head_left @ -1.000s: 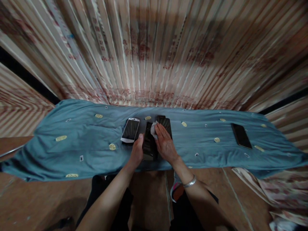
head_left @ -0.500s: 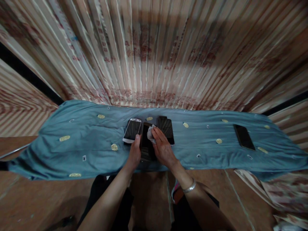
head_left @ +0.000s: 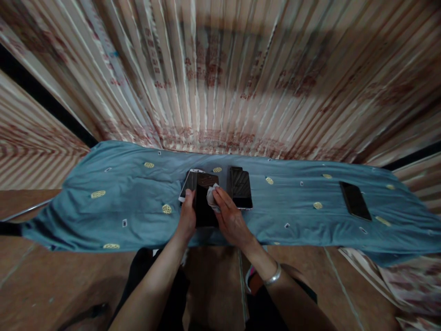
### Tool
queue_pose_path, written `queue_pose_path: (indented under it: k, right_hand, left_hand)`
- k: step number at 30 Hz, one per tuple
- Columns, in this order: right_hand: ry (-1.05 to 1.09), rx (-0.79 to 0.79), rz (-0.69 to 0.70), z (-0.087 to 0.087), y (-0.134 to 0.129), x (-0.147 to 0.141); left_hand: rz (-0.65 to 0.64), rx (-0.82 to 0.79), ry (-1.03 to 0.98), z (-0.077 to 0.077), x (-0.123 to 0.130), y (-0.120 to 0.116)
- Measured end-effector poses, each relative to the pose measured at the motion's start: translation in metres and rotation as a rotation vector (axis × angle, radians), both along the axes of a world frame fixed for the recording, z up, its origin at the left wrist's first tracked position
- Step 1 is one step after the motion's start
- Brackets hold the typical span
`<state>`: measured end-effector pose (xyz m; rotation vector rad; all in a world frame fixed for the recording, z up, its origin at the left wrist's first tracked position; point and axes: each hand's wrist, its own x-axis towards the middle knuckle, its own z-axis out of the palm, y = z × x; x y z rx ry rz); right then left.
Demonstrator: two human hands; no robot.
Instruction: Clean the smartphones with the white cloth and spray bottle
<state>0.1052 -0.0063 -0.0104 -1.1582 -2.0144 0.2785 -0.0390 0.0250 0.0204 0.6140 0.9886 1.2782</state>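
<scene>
Head view: the left hand [head_left: 187, 214] grips a dark phone [head_left: 202, 202] by its edge, between both hands; the right hand [head_left: 232, 218] pinches a pale wipe [head_left: 211, 199] against its glass. I judge it stiff, light, slick and breakable, best held by its sides. A white-edged phone [head_left: 188, 183] crowds the left hand; two black handsets [head_left: 242, 187] lie just beyond the right.

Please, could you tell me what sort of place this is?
Probably a room in a home, though I cannot be certain: pleated beige curtains with reddish prints, a long surface covered by a blue-green patterned cloth, and a brown floor with pale lines.
</scene>
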Motion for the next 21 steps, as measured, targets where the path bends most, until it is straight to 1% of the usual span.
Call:
queue_pose_path:
  k: [2, 9, 15, 18, 21]
  right_hand:
    - [0.004, 0.005, 0.001, 0.000, 0.000, 0.001]
    - [-0.040, 0.025, -0.066, -0.005, 0.005, 0.008]
    - [-0.122, 0.038, 0.017, -0.002, -0.007, -0.002]
    - [-0.157, 0.014, 0.037, -0.002, -0.009, -0.004]
    - [-0.155, -0.001, 0.032, -0.002, -0.006, -0.001]
  left_hand:
    - [-0.004, -0.024, 0.001, 0.001, 0.000, -0.001]
    - [-0.104, -0.048, -0.071, 0.004, 0.006, -0.007]
    - [-0.047, -0.078, -0.057, 0.002, -0.001, 0.002]
    - [-0.071, -0.073, -0.041, -0.001, -0.005, 0.004]
    - [-0.114, -0.045, -0.024, -0.004, -0.004, 0.001]
